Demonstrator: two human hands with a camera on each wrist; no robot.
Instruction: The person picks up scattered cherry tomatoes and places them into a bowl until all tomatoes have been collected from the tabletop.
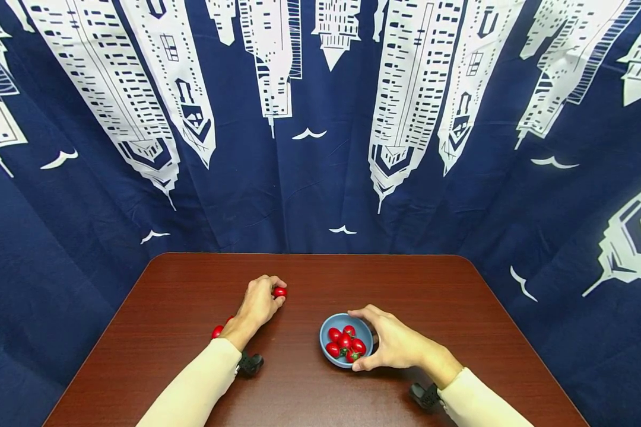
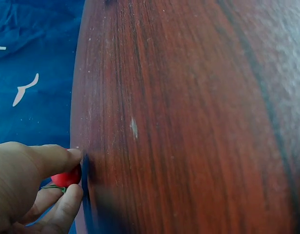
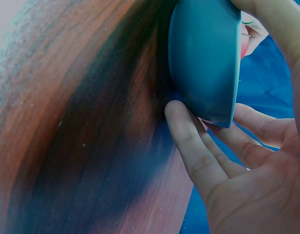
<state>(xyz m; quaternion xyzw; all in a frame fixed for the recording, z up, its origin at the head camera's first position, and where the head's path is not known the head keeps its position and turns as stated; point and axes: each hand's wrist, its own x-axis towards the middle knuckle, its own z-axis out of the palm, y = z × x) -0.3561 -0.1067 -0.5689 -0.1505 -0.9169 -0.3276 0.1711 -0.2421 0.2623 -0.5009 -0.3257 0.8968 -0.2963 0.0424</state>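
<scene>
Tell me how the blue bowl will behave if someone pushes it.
The blue bowl looks rigid, its rim evenly round, so it should keep its shape. On the smooth-looking table it may slide fairly easily. The rounded red tomatoes inside could roll about if it is jolted.

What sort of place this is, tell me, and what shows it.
Probably a staged recording spot, perhaps indoors: a blue cloth with upside-down white buildings backs the wood-grained table, and a small black device sits at each wrist.
</scene>
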